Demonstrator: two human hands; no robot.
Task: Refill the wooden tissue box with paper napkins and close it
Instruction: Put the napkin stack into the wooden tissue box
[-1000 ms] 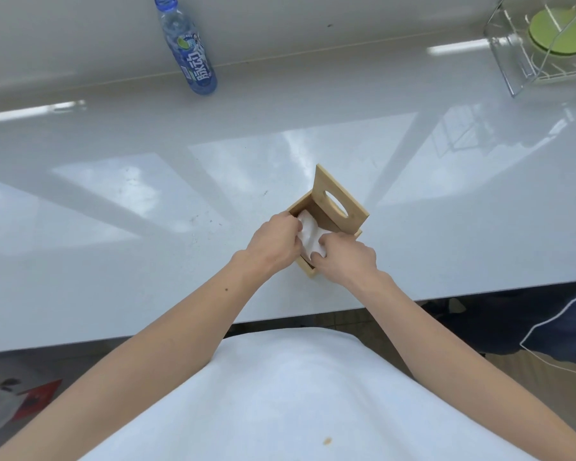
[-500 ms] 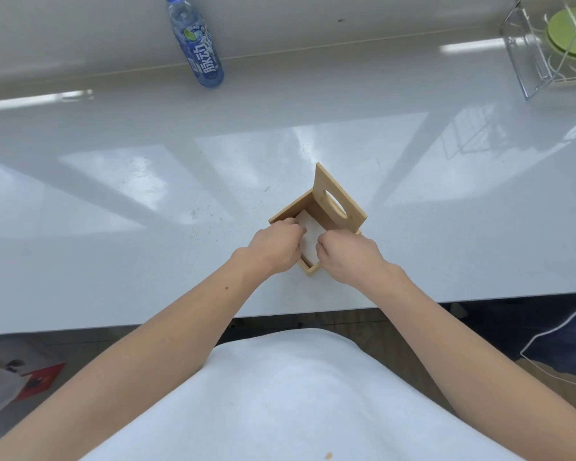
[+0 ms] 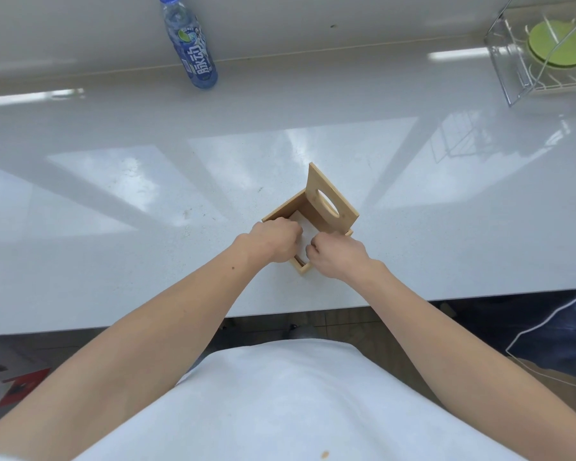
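A small wooden tissue box (image 3: 285,207) sits on the white counter (image 3: 147,211) near its front edge. Its hinged lid (image 3: 330,197), with an oval slot, stands upright on the far right side. White paper napkins (image 3: 305,227) lie flat inside the box. My left hand (image 3: 275,239) rests over the box's left rim with fingers curled down onto the napkins. My right hand (image 3: 338,256) is curled over the right front rim, fingertips pressing into the box. The hands hide the near half of the napkins.
A blue-labelled water bottle (image 3: 192,44) stands at the back of the counter by the wall. A clear wire-framed rack (image 3: 512,61) holding a green disc (image 3: 559,44) sits at the far right. The counter edge runs just below my wrists.
The napkins, bunched up between my hands a second ago, now lie flat and lower in the box. Both hands have pressed down and curled tighter over the rims.
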